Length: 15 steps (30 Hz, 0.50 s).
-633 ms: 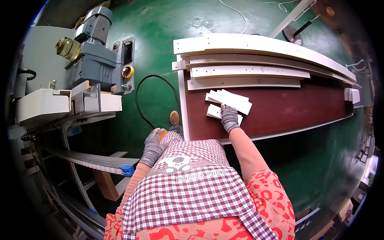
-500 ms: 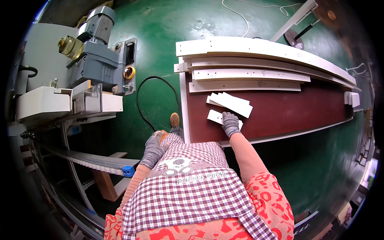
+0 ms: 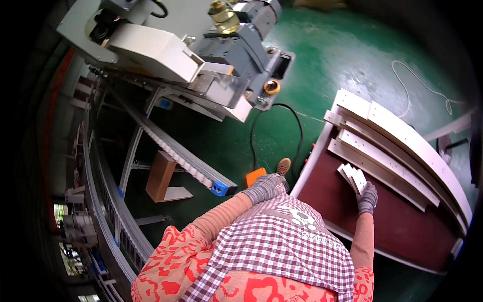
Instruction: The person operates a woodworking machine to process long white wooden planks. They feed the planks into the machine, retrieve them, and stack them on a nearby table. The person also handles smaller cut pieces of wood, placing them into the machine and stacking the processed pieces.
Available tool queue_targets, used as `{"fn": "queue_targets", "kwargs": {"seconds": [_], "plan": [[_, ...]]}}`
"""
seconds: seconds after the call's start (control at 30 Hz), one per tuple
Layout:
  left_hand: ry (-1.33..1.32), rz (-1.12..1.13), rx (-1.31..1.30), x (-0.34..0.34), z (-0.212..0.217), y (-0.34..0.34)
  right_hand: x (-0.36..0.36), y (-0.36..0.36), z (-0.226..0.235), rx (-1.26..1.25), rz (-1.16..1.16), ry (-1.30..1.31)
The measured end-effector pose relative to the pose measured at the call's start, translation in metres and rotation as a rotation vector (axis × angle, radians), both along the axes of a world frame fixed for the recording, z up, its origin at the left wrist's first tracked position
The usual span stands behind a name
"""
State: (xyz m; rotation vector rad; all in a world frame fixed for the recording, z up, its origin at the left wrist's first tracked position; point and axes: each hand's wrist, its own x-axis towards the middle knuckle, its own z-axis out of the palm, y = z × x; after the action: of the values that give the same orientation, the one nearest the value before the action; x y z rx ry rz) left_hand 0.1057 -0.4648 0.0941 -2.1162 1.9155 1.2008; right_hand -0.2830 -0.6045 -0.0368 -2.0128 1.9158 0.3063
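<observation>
My right hand (image 3: 368, 198), in a grey knit glove, closes around the near end of several short white boards (image 3: 353, 176), fanned slightly over a dark red tabletop (image 3: 322, 187). Small holes show in the top board. In front of my apron, my left hand (image 3: 264, 187) is gloved too, with its fingers curled. A flat orange object (image 3: 255, 176) sticks out beside those fingers and seems held by them; its kind cannot be made out. Long white boards (image 3: 385, 151) with holes lie stacked along the table's far side.
At the upper left stands a machine with a grey motor (image 3: 241, 50) and a white housing (image 3: 156, 53). A roller conveyor rail (image 3: 171, 151) with a blue end cap (image 3: 220, 189) lies left of me. A black cable (image 3: 297, 121) loops over the green floor (image 3: 322, 55). Below the rail is a brown board (image 3: 160, 176).
The view has swung left, bringing more of the machine and conveyor in. My right hand has gathered the short boards, which lay in two groups. More of the orange object shows beside my left hand.
</observation>
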Motion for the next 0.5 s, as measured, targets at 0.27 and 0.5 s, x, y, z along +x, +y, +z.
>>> {"fn": "queue_targets", "kwargs": {"seconds": [0.27,0.5], "plan": [[0.015,0.097,0.072,0.004,0.001,0.010,0.009,-0.010,0.007,0.249,-0.048,0.105],[0.028,0.088,-0.048,0.005,-0.009,0.017,-0.016,-0.022,-0.028,0.196,0.120,0.176]]}}
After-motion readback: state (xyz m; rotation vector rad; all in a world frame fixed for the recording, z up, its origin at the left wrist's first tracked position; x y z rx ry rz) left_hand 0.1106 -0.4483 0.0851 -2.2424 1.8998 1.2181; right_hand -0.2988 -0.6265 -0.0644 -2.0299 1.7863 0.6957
